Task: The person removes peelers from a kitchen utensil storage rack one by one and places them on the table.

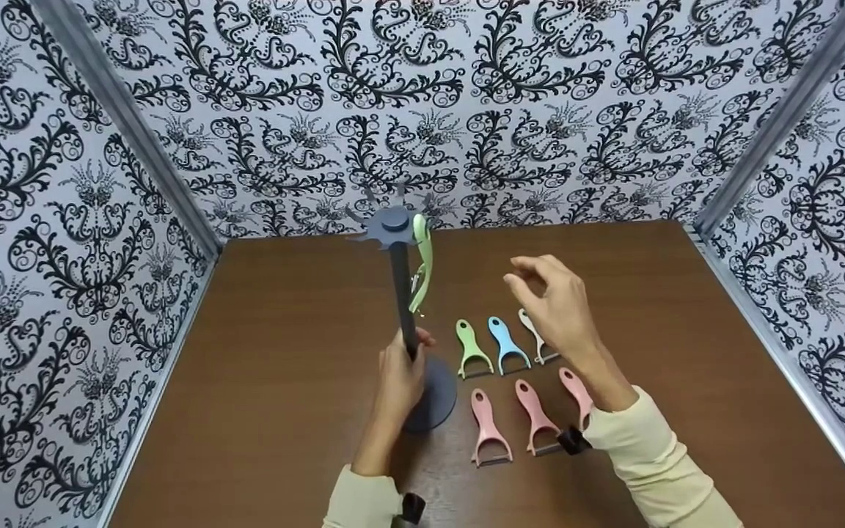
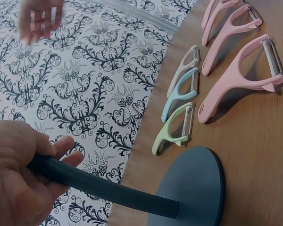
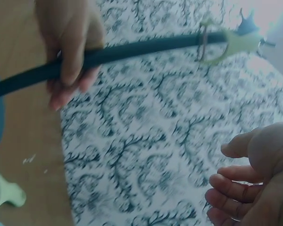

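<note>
My left hand [image 1: 399, 375] grips the dark pole [image 1: 403, 293] of a stand low down, above its round base [image 1: 439, 400]. A light-green peeler [image 1: 425, 257] hangs from the hooked top [image 1: 391, 226] on the right side. My right hand [image 1: 560, 304] is in the air to the right of the stand, fingers loosely bent and holding nothing. In the right wrist view its palm and fingers [image 3: 240, 188] are apart from the hanging peeler. On the table lie a green peeler [image 1: 469, 341], a blue peeler [image 1: 503, 337] and a white peeler [image 1: 529, 326], partly hidden by the right hand.
Nearer the front edge lie three pink peelers [image 1: 485, 418], the rightmost partly behind my right forearm. The brown table [image 1: 283, 352] is bounded by patterned walls [image 1: 393, 132] at the back and sides.
</note>
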Demonstrator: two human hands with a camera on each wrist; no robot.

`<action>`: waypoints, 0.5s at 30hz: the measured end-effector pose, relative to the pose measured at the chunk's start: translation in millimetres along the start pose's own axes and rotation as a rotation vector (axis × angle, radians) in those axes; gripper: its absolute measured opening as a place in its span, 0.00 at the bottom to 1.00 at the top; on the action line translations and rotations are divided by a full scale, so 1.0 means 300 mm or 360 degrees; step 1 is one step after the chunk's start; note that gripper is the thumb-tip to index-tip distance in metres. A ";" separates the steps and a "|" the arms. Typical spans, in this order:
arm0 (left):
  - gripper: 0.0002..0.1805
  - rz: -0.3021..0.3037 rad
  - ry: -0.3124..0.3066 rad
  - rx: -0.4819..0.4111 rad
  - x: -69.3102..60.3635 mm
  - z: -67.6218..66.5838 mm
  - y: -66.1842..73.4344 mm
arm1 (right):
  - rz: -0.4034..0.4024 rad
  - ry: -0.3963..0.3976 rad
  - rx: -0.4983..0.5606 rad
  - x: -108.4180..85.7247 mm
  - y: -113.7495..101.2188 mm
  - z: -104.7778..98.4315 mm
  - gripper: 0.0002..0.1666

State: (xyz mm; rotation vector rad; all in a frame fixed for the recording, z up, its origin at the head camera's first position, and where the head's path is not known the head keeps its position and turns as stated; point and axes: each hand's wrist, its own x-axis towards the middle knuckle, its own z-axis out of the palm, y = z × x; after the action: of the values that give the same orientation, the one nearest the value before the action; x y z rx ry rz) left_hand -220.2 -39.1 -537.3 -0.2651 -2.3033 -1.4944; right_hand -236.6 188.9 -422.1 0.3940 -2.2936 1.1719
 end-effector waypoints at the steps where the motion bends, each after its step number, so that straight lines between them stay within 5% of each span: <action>1: 0.10 0.0000 -0.0001 -0.0007 0.000 0.000 -0.001 | -0.0035 0.0012 0.0009 0.004 -0.015 0.002 0.14; 9: 0.11 0.0023 -0.0002 -0.0038 0.004 0.003 -0.003 | -0.0276 0.0121 0.0144 0.019 -0.132 0.011 0.13; 15: 0.12 0.0014 0.0019 -0.0024 0.004 0.006 -0.006 | -0.0327 0.0122 0.0255 0.022 -0.214 0.014 0.15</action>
State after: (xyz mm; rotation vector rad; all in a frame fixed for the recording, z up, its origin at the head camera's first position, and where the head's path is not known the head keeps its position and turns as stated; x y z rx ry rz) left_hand -222.2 -38.3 -538.9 -0.2695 -2.2789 -1.5057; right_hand -212.7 148.1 -378.1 0.6176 -2.0462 1.2462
